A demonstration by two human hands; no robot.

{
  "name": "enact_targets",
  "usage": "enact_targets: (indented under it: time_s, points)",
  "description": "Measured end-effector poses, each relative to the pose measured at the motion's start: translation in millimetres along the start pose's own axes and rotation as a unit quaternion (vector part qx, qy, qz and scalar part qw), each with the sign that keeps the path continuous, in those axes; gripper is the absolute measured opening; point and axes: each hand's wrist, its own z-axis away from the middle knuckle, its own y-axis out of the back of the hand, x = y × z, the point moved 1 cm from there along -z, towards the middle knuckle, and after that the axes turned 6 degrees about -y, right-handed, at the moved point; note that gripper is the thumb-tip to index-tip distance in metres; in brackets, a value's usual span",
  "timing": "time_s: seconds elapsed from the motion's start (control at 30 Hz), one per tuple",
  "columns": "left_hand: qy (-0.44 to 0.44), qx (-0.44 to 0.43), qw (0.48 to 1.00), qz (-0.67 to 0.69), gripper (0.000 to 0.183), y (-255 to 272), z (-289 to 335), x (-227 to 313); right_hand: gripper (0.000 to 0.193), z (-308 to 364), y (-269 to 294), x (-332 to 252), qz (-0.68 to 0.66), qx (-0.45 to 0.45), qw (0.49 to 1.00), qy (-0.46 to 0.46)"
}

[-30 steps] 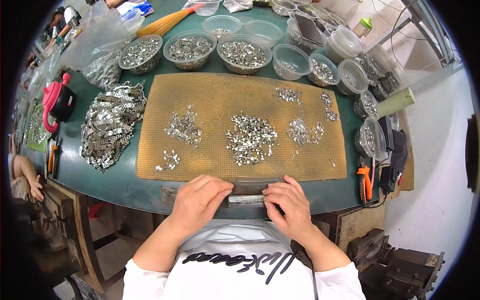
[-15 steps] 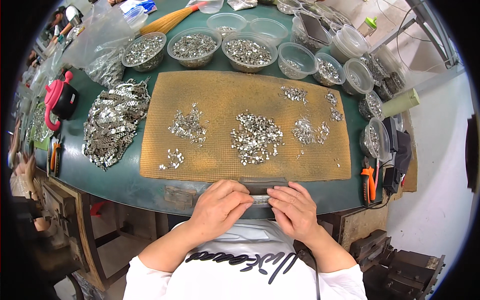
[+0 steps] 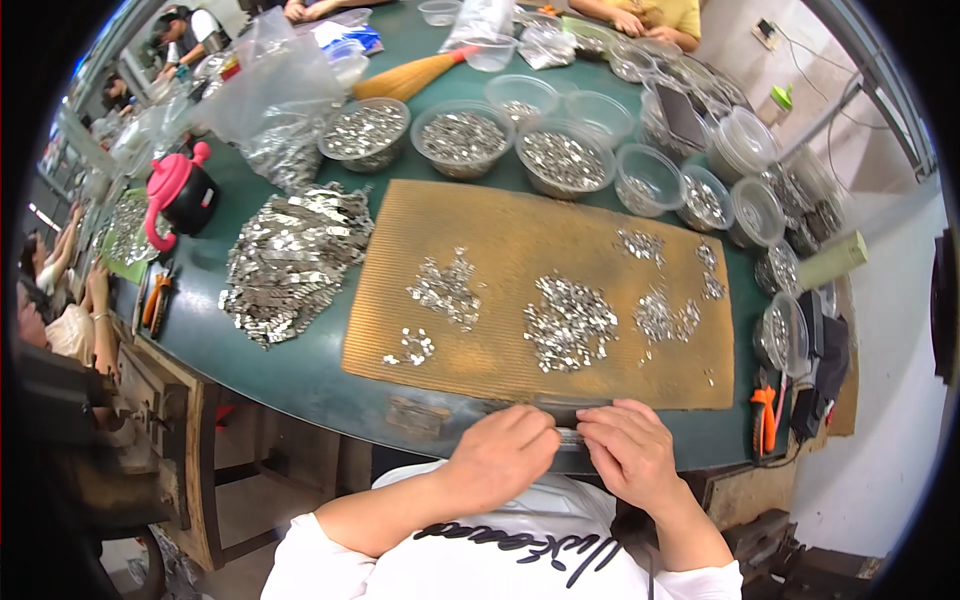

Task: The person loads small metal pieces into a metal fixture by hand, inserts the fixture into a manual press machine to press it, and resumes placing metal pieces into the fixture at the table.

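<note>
At the table's near edge, my left hand point(image 3: 505, 452) is closed with its fingers curled around one end of a short silver metal strip point(image 3: 569, 437). My right hand point(image 3: 632, 448) pinches the other end, so only the middle of the strip shows between the fingertips. A dark bar point(image 3: 562, 403) lies just beyond the fingers. Beyond it is a ribbed tan mat point(image 3: 480, 215) bearing a heap of small silver metal links point(image 3: 570, 322). Smaller heaps of thin metal pieces point(image 3: 447, 288) lie on either side.
A pile of linked metal strips point(image 3: 290, 260) lies left of the mat. Tubs of metal parts point(image 3: 460, 140) line the back and right. Orange-handled pliers point(image 3: 764, 415) lie at right, a pink-lidded black pot point(image 3: 182, 195) at left. A person in yellow point(image 3: 655, 20) sits across the table.
The view has shifted, so the table and mat appear lower and further right, and people across the table have come into view. Both hands still hold the strip.
</note>
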Motion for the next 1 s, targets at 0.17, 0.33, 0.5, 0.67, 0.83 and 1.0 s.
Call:
enact_targets:
  time_s: [0.17,0.33,0.5,0.67,0.83,1.0]
  points:
    - [-0.008,-0.039,0.999,0.033,0.017,5,7,-9,0.022,-51,-10,-3,-0.018,-0.006,0.999,0.044]
    - [-0.004,-0.031,0.997,0.065,0.015,5,10,-11,0.024,-114,-46,-1,-0.020,-0.056,0.994,0.088]
    - [0.011,0.021,0.998,0.059,0.012,1,8,-12,0.020,-156,-76,0,0.043,-0.123,0.984,0.125]
    - [0.013,0.013,0.996,0.086,0.011,7,9,-14,0.009,-168,-83,6,0.045,-0.142,0.974,0.170]
    - [0.056,-0.001,0.989,0.133,0.009,6,6,-18,0.009,-169,-91,12,0.048,-0.139,0.972,0.183]
    - [0.071,-0.011,0.984,0.163,0.008,7,3,-20,0.012,-164,-93,9,0.022,-0.089,0.981,0.174]
